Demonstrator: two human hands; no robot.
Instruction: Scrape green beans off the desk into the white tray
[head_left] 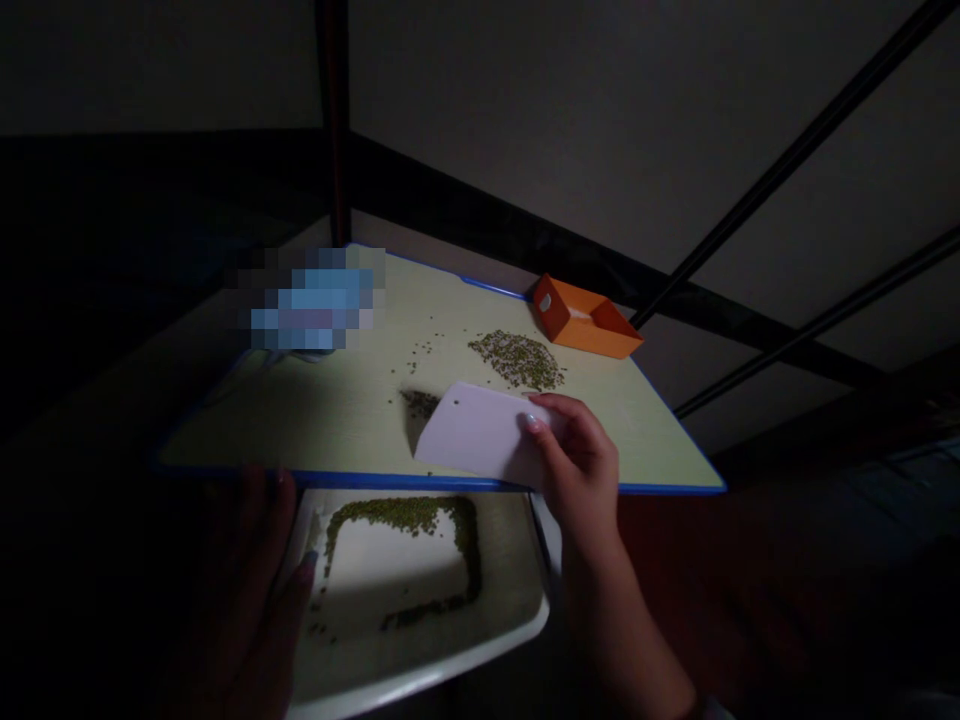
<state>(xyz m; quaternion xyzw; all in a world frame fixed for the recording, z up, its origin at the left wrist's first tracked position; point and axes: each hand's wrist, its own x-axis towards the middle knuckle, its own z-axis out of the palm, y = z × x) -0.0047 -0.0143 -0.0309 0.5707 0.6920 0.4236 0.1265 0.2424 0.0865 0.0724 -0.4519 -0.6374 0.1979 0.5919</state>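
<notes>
My right hand (579, 455) is closed on a white scraper (480, 425), a flat thin sheet with a small hole near one corner, tilted just above the pale board's front edge. Small dark beans or seeds (420, 402) lie in shadow beside the scraper's far left corner. My left hand (259, 580), dim in the shadow, grips the left side of a white tray (510, 625) below the board's edge. Green and brown beans (472, 540) line the tray's inner edges. A bigger pile of beans (519, 358) rests on the board behind the scraper.
The pale tabletop (352, 415) has a blue rim. An orange open box (600, 335) stands at its far right. A blurred-out bluish thing (319, 305) is at the far left. Dark metal bars (795, 130) and a pale wall surround the table.
</notes>
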